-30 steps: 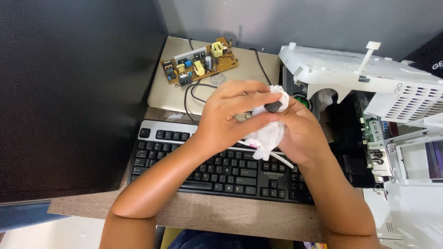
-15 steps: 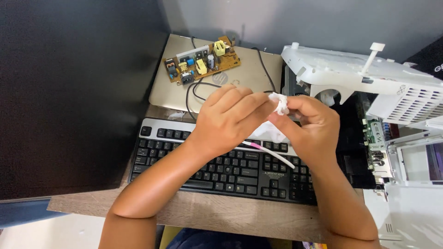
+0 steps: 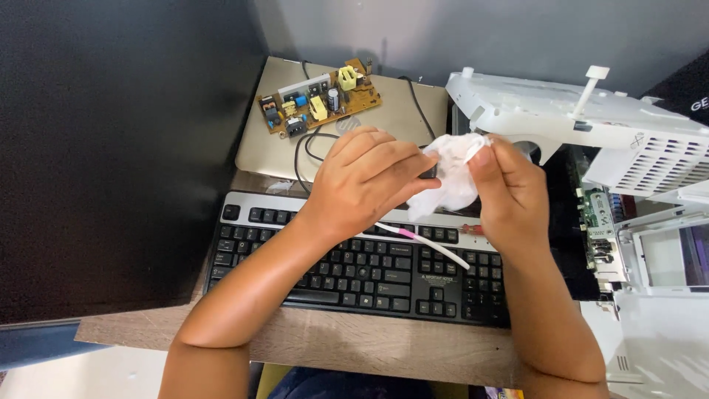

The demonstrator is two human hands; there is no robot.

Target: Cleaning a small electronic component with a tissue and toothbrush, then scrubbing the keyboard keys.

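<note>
Two hands are working a white tissue above the keyboard: left hand clenching something dark, right hand pinching the tissue at 12 o'clock; wiping looks unfinished.

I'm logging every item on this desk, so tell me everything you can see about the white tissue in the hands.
The white tissue is a thin, crumpled wad, soft like paper, bunched and creased with a ragged lower edge. It is held in the air above the black keyboard, not resting on anything. The left hand pinches its left side together with a small dark part; the right hand pinches its upper right corner.
</note>
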